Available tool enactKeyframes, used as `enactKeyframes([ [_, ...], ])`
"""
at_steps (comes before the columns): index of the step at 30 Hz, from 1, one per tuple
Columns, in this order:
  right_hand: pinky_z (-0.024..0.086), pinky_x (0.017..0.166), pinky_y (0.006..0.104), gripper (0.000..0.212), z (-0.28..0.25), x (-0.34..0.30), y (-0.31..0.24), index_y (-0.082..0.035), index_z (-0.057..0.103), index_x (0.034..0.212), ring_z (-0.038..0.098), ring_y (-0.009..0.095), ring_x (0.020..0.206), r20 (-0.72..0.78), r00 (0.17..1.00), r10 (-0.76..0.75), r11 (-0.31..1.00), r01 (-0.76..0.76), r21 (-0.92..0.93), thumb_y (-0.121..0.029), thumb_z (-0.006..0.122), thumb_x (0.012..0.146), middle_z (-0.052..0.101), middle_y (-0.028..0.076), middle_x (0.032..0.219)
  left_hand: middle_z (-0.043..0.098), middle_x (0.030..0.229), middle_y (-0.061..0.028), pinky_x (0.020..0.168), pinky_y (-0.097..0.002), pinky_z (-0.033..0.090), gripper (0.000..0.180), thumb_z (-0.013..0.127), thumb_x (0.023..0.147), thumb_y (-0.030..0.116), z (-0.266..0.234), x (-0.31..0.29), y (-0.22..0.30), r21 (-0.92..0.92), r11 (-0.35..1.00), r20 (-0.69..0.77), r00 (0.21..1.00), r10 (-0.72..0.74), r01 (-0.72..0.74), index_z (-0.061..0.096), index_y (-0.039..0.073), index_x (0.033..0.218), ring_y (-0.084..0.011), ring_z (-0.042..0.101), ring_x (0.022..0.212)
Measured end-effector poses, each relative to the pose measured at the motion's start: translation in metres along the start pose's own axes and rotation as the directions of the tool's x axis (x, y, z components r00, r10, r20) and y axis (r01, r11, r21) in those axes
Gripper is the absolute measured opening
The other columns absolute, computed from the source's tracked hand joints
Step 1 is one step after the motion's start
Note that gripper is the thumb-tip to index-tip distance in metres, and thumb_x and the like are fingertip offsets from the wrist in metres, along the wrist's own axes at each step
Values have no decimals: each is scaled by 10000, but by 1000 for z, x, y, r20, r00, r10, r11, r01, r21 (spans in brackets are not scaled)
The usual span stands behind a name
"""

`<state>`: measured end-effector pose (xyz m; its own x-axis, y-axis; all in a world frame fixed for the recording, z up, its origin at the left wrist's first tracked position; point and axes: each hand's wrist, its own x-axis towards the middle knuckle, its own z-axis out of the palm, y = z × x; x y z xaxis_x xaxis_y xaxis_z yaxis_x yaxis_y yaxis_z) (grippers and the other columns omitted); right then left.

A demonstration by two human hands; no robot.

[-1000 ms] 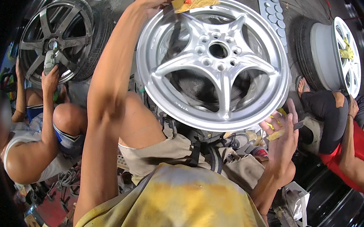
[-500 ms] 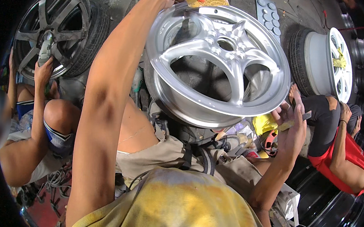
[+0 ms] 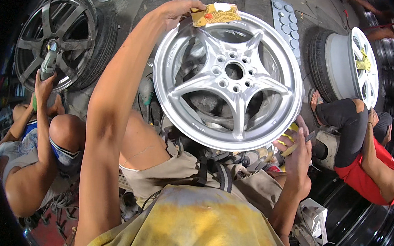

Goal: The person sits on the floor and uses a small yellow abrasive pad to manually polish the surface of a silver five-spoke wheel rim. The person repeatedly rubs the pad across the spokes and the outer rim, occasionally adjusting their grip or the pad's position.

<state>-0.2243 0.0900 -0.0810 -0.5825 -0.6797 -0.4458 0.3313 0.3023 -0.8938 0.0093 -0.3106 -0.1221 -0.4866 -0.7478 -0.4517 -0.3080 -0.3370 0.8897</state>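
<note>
A silver spoked wheel rim (image 3: 239, 112) stands in front of my lap, its face turned toward me. My left hand (image 3: 179, 12) is at its upper left edge, fingers closed on a worn yellow piece of sandpaper (image 3: 209, 17) that lies over the top lip. At the lower right edge is my right hand (image 3: 298, 157), its fingers partly behind the rim. Between those fingers sits a small flat scraper-like piece (image 3: 289, 150) with a yellowish end and a grey tip; its exact kind is unclear.
On the left a person holds a grey power tool (image 3: 49, 62) against a dark wheel (image 3: 40, 45). A person in red sits at the right near a white wheel (image 3: 368, 71). Behind my rim lies a grey sheet with round discs (image 3: 289, 33). Black rims (image 3: 358, 230) stand lower right.
The rim has tipped so its face now points more toward me, and its near edge has dropped. My left hand and the sandpaper came slightly nearer; my right hand moved left and down.
</note>
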Motion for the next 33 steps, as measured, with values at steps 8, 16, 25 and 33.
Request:
enactKeyframes([
  [8,589,746,352,450,-15,8,29,-14,395,1422,660,205,801,-90,993,-73,997,70,-34,-277,407,1058,616,158,960,609,1118,-117,890,-305,474,411,676,878,363,-19,-20,-9,-96,992,-109,992,67,-78,648,34,1122,-176,568,1024],
  [16,326,489,209,372,-21,19,21,-2,525,1314,414,51,540,-151,920,-360,852,259,-455,-246,409,1058,526,-1,723,684,889,-73,754,-337,520,298,617,879,314,18,-153,47,261,787,383,809,447,-559,691,44,981,-184,652,814],
  [25,425,784,265,275,-8,7,13,43,616,1142,491,111,808,-83,868,-490,665,310,-680,-171,578,973,600,48,885,646,784,-210,722,-444,503,133,568,819,104,116,-299,-45,145,876,538,780,321,-460,618,-19,830,-367,654,786],
  [33,436,803,271,218,-4,-7,18,31,650,1079,526,115,834,-49,844,-535,626,357,-694,-134,605,943,626,38,909,631,832,-47,710,-278,455,210,600,934,198,116,-297,-129,-119,975,338,916,216,-186,655,4,995,-108,565,794],
])
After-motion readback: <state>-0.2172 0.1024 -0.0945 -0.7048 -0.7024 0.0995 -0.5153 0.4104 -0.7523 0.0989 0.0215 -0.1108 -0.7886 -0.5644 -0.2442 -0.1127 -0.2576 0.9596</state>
